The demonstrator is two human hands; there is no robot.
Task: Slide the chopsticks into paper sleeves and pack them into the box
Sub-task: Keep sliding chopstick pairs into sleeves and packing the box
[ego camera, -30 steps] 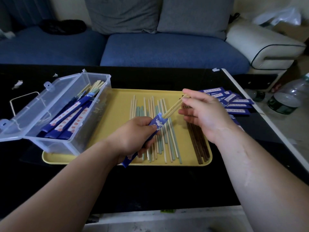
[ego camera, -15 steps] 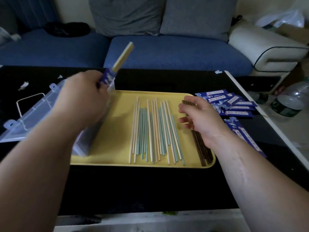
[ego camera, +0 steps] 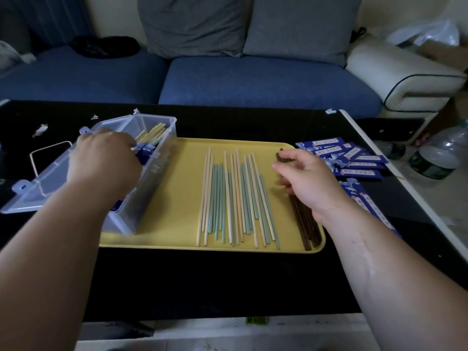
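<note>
Fingers [ego camera: 125, 143] of the left hand [ego camera: 103, 160] reach down into the open clear plastic box [ego camera: 166, 127], right at the blue-sleeved chopsticks [ego camera: 152, 136] lying inside. Blur hides whether they grip one. The box stands partly on the left end of the yellow tray [ego camera: 177, 198], and its lid [ego camera: 38, 191] is folded out onto the black worktop [ego camera: 202, 279]. Loose pale and light green chopsticks [ego camera: 235, 198] lie side by side in the middle of the tray. The right hand [ego camera: 309, 181] has loosely bent fingers [ego camera: 291, 155] resting on the dark brown chopsticks [ego camera: 304, 224] at the tray's right edge, closed round nothing. Blue paper sleeves [ego camera: 354, 158] lie fanned on the worktop just beside the tray. A plastic bottle [ego camera: 440, 155] stands beyond the worktop's right edge.
</note>
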